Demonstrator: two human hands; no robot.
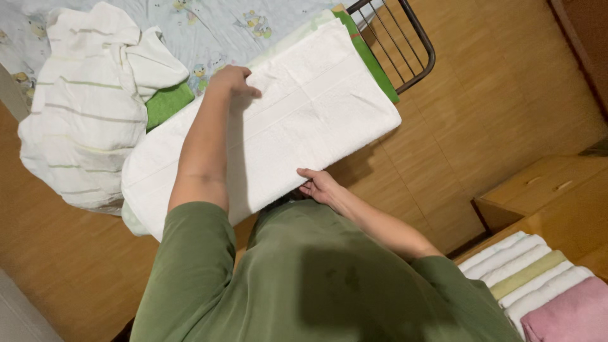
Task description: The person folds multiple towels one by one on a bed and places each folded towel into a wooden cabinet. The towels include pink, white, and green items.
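Observation:
A large folded white towel (304,120) lies across a bed edge in front of me, on top of a green towel (168,101) that shows at its sides. My left hand (233,81) rests on the towel's far part, palm down with the fingers bent, pressing on the cloth. Closer to my body, my right hand (318,184) holds the towel's near edge, thumb on top and fingers below. My green shirt fills the bottom of the view.
A crumpled white cloth with pale green stripes (82,107) lies left of the towel on a printed bedsheet (209,31). A black metal rack (405,44) stands beyond. Folded white, pale green and pink towels (538,285) lie at bottom right beside a wooden cabinet (544,190). The floor is wood.

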